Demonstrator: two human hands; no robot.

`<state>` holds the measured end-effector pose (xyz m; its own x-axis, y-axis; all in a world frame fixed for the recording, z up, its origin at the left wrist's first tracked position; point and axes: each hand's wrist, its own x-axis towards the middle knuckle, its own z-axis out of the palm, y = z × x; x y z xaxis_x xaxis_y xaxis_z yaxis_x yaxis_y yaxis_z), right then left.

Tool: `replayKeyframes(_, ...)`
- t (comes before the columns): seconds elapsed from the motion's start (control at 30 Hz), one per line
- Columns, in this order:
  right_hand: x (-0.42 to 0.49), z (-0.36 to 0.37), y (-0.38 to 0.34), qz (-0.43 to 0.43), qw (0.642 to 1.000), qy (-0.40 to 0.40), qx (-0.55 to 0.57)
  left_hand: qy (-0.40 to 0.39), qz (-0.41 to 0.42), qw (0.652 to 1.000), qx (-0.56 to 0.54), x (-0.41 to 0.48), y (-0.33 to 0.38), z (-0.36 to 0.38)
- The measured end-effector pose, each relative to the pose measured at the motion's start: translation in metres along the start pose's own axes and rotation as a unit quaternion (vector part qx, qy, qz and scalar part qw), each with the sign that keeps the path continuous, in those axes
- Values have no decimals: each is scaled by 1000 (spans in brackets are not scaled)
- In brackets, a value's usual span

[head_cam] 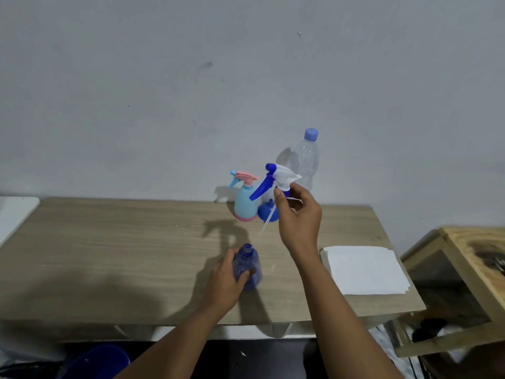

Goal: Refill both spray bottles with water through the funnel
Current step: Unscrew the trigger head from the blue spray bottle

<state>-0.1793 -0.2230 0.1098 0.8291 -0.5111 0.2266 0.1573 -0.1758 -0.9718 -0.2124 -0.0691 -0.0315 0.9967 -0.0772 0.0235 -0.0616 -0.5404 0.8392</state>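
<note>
My left hand (224,277) grips a translucent blue spray bottle (250,269) that stands upright on the wooden table (123,255) with its neck uncapped. Above and behind it, my right hand (297,217) holds the blue and white spray head (273,181) in the air, its thin dip tube hanging down. A light blue spray bottle with a pink trigger (245,199) stands at the back of the table. A blue funnel (266,212) lies next to it, partly hidden by the dip tube and my hand. A clear water bottle with a blue cap (307,160) stands behind them by the wall.
A stack of white paper towels (363,269) lies on the table's right side. A wooden crate-like frame (464,283) stands to the right of the table. A blue basin (98,359) sits on the floor under the front edge. The grey wall is right behind the table.
</note>
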Motion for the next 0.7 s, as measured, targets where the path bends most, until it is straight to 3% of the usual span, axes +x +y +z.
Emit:
replayKeyframes(0.17, 25, -28, 11, 28, 997, 41, -59, 16, 12, 1000, -7, 0, 2, -2)
replayKeyframes(0.3, 31, -42, 63, 109, 979, -15, -170, 13, 9, 999, -29, 0, 1, -1)
replayKeyframes(0.47, 9, -56, 122, 200, 924, -110, -308, 8, 6, 999, -32, -7, 4, -2)
replayKeyframes(0.7, 0, -58, 172, 239, 905, -130, -326, 0, -1, 1000, -19, -6, 1, 1)
